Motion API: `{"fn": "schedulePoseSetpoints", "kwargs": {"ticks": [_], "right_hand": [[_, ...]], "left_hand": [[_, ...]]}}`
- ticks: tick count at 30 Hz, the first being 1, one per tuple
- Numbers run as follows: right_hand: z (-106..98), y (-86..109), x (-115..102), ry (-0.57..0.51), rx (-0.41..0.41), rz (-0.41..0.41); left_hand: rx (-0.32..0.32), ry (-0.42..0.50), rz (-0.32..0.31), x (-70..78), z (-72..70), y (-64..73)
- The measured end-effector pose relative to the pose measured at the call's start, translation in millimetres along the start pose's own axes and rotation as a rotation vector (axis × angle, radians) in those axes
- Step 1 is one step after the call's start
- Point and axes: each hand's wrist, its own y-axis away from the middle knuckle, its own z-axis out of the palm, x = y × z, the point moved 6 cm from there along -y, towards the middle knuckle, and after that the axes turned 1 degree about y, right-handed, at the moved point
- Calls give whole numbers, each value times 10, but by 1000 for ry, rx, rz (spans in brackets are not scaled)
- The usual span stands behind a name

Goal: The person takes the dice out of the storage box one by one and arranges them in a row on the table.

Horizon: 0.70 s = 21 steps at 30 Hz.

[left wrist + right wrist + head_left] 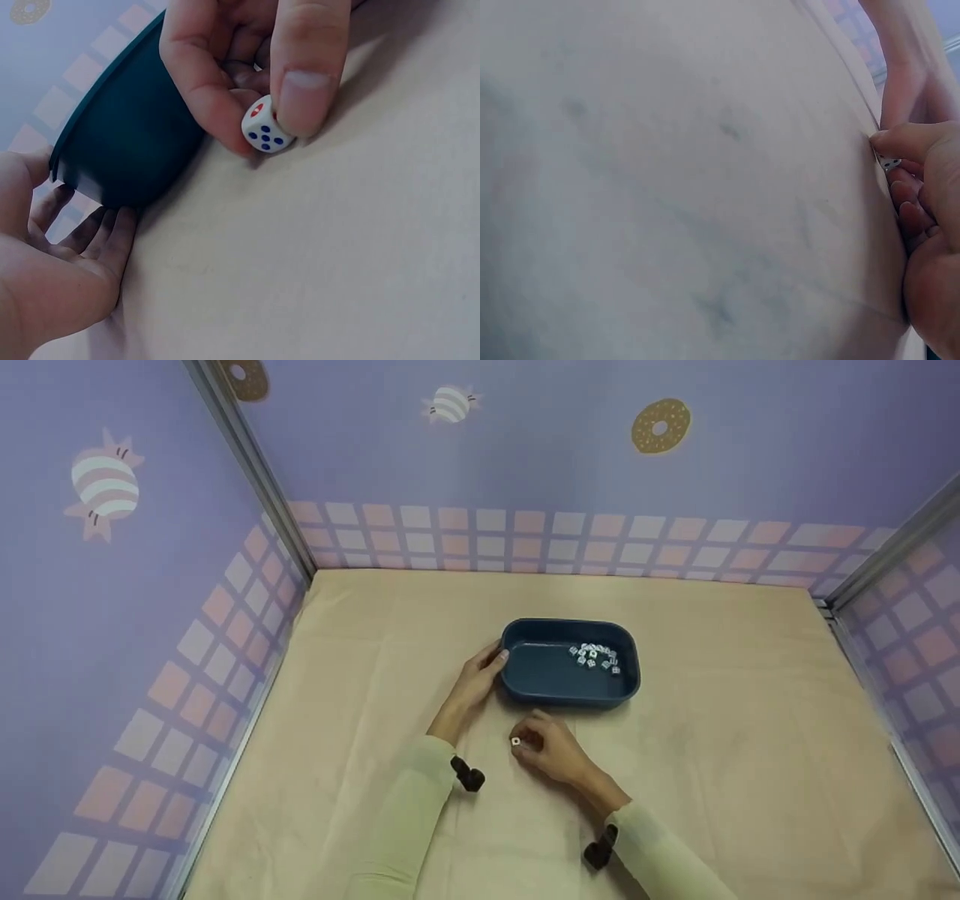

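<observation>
A white die (268, 133) with blue and red pips is pinched between the thumb and forefinger of my right hand (551, 746), low over the cloth just in front of a dark blue plastic box (570, 701). My left hand (476, 679) holds that box at its left end. In the left wrist view, the left thumb lies at the rim while the fingers (97, 240) bend against the outer wall near the base. Inside the box, several white dice (592, 655) lie in a loose group toward the right. The right wrist view catches the pinched die (889, 162) at its right edge.
A wrinkled beige cloth (360, 682) covers the table. Patterned purple walls (495, 465) close off the back and both sides, with metal posts (259, 472) at the corners. Each wrist bears a small black camera (469, 775).
</observation>
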Motion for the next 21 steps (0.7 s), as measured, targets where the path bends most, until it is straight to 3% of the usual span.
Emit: {"fn": "schedulePoseSetpoints", "kwargs": {"ticks": [5, 13, 21], "right_hand": [[37, -12, -15, -5, 17, -6], [42, -6, -29, -12, 19, -21], [17, 11, -13, -34, 15, -1]], "left_hand": [[-5, -35, 2, 8, -46, 26], [11, -5, 3, 32, -54, 33], [-15, -24, -3, -9, -55, 23]]}}
